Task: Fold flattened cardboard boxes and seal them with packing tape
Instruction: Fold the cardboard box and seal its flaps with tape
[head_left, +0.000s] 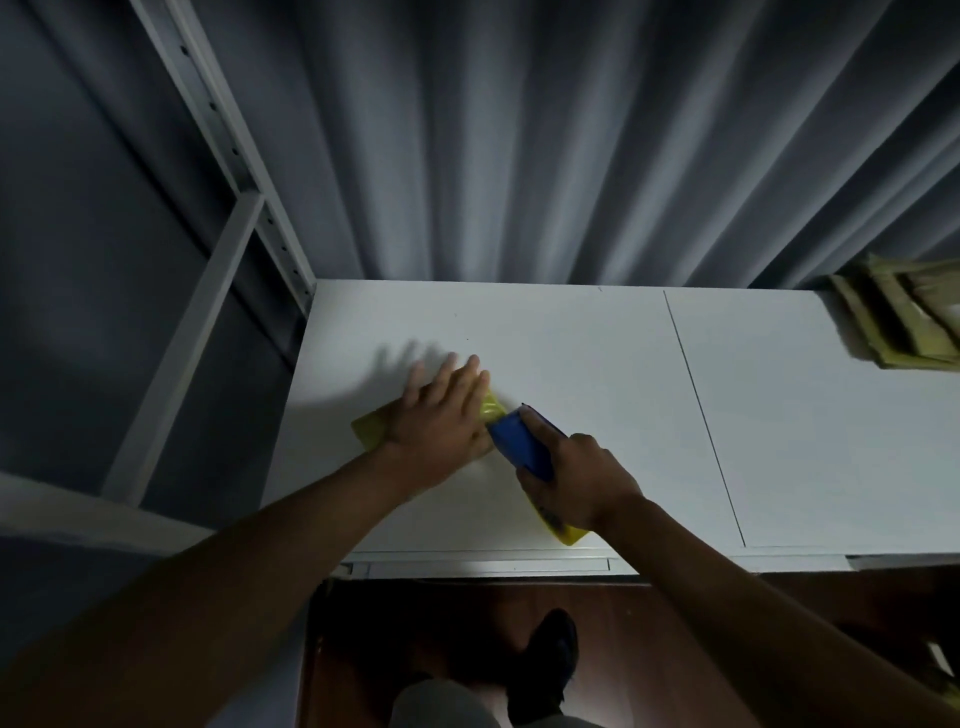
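Fingers (540, 422) along blue tape dispenser (519, 441), nose up-left

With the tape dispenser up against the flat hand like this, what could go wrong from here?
1. The blue tape dispenser in the right hand sits right against the left hand; its front edge may catch the fingers.
2. The yellowish piece under the left hand lies near the white table corner and might slide off.
3. The scene is dim, so tape alignment is hard to judge.
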